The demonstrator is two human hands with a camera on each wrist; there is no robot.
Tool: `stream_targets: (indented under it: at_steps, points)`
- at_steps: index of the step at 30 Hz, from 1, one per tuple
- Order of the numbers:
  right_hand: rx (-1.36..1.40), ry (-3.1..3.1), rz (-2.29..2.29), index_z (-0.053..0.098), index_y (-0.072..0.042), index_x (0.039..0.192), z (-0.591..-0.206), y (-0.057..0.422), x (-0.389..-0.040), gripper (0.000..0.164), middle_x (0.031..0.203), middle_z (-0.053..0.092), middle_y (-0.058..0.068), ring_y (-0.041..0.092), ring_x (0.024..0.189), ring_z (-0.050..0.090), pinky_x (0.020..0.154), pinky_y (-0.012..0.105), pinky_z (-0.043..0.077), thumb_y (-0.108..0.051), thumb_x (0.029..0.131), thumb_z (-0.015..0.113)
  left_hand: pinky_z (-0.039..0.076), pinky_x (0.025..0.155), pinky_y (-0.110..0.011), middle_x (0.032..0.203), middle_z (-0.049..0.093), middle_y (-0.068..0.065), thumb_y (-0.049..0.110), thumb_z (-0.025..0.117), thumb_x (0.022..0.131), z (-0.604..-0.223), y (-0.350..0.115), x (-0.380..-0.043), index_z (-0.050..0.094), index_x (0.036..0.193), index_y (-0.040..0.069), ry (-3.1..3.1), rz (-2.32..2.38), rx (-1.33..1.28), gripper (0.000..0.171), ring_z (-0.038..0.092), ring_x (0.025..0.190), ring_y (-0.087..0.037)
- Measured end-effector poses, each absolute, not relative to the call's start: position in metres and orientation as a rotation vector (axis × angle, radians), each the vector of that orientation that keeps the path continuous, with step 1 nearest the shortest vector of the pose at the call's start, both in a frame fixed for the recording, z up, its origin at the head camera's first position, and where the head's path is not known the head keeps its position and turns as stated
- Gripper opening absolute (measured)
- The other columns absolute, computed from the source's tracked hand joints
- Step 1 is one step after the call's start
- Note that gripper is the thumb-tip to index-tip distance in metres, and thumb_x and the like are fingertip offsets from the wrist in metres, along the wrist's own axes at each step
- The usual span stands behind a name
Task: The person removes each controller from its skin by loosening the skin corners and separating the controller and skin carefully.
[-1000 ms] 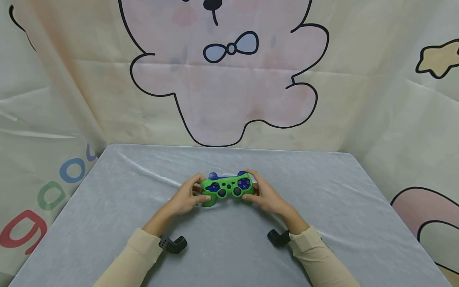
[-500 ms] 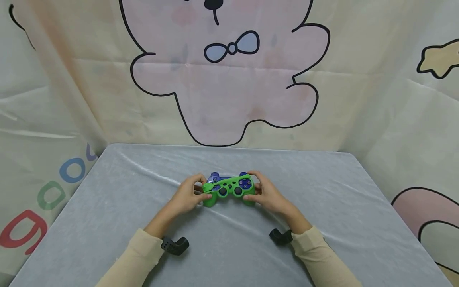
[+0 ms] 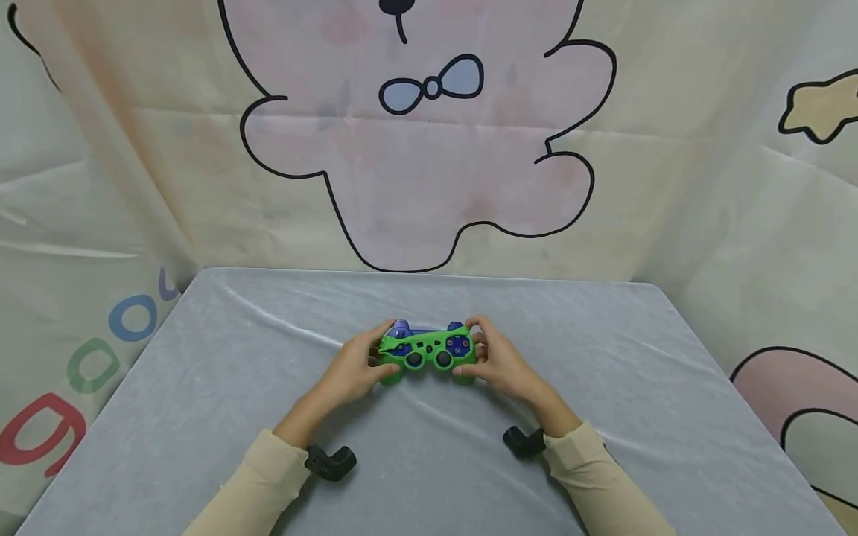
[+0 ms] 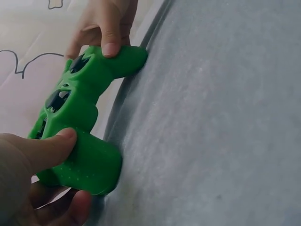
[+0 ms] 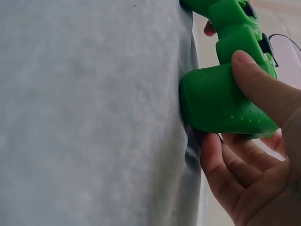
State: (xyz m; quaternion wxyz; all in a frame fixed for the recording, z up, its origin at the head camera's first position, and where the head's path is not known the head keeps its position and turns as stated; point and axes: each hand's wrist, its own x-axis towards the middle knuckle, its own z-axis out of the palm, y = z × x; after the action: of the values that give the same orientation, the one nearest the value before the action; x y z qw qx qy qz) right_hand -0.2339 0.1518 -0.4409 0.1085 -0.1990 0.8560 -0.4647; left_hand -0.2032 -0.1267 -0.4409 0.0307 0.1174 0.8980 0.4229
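Game controller (image 3: 459, 345), blue with black sticks, held between both hands over the middle of the bench; cannot tell whether its grips touch the cloth. Green cover (image 3: 429, 341), soft-looking, lies over it unevenly: on the controller's right side it frames the blue buttons, on the left its upper edge lies across the button pad, blue showing above it. Left hand (image 3: 351, 365) grasps the left grip, thumb on the front, a fingertip by the upper left corner. Right hand (image 3: 499, 365) grasps the right grip, thumb on top, fingers behind. Step in hand, as I judge it: working the cover at that left corner. To do it well, brace the right grip so the body cannot twist; move the edge with the fingertip pad, not the nail; go little by little along the rim, since a stretchy skin could snap back or tear at the thin bars between holes. Better to avoid leaning on the sticks. Farther out: black wrist device (image 3: 331, 463) by the left cuff, another by the right; grey bench (image 3: 429, 461); printed backdrop (image 3: 436, 171) behind.
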Motion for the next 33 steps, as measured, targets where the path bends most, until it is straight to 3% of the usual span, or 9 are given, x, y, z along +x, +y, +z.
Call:
stream_targets:
  at_steps: [6, 16, 20, 25, 33]
  points:
    - [-0.645, 2.484, -1.393, 0.041, -0.009, 0.129, -0.4427, 0.1549, -0.2353, 0.065, 0.111, 0.068, 0.021, 0.016, 0.066, 0.058, 0.057, 0.025, 0.049, -0.005, 0.080, 0.084, 0.053, 0.096, -0.045, 0.130, 0.067, -0.015, 0.015, 0.078, 0.089, -0.4427, -0.1254, -0.2027, 0.040, 0.156, 0.013, 2.795, 1.269, 0.356, 0.077, 0.064, 0.107, -0.024]
    - [-0.571, 2.386, -1.512, 0.037, -0.004, 0.100, -0.4442, 0.1530, -0.2315, 0.052, 0.100, 0.061, 0.012, 0.011, 0.066, 0.063, 0.053, 0.023, 0.045, -0.004, 0.080, 0.084, 0.052, 0.093, -0.043, 0.129, 0.067, -0.016, 0.014, 0.078, 0.089, -0.4423, -0.1268, -0.2005, 0.043, 0.154, 0.012, 2.782, 1.298, 0.327, 0.074, 0.063, 0.104, -0.021]
    - [-0.518, 2.390, -1.552, 0.040, -0.006, 0.114, -0.4447, 0.1519, -0.2307, 0.054, 0.102, 0.062, 0.014, 0.013, 0.069, 0.065, 0.055, 0.026, 0.048, -0.001, 0.082, 0.082, 0.050, 0.095, -0.044, 0.130, 0.067, -0.016, 0.014, 0.078, 0.089, -0.4435, -0.1246, -0.2015, 0.042, 0.154, 0.010, 2.767, 1.333, 0.326, 0.074, 0.059, 0.103, -0.022]
    - [-0.530, 2.404, -1.542, 0.037, -0.011, 0.140, -0.4458, 0.1513, -0.2309, 0.071, 0.113, 0.068, 0.025, 0.019, 0.078, 0.068, 0.060, 0.031, 0.055, 0.002, 0.084, 0.079, 0.047, 0.106, -0.051, 0.136, 0.063, -0.020, 0.014, 0.077, 0.089, -0.4465, -0.1225, -0.2018, 0.041, 0.154, 0.009, 2.748, 1.357, 0.293, 0.074, 0.058, 0.116, -0.028]
    - [-0.552, 2.418, -1.514, 0.041, -0.011, 0.128, -0.4444, 0.1511, -0.2334, 0.061, 0.110, 0.067, 0.025, 0.020, 0.075, 0.069, 0.057, 0.030, 0.053, 0.000, 0.083, 0.080, 0.051, 0.092, -0.042, 0.124, 0.068, -0.014, 0.014, 0.078, 0.089, -0.4451, -0.1221, -0.2018, 0.042, 0.155, 0.012, 2.769, 1.326, 0.264, 0.075, 0.060, 0.100, -0.020]
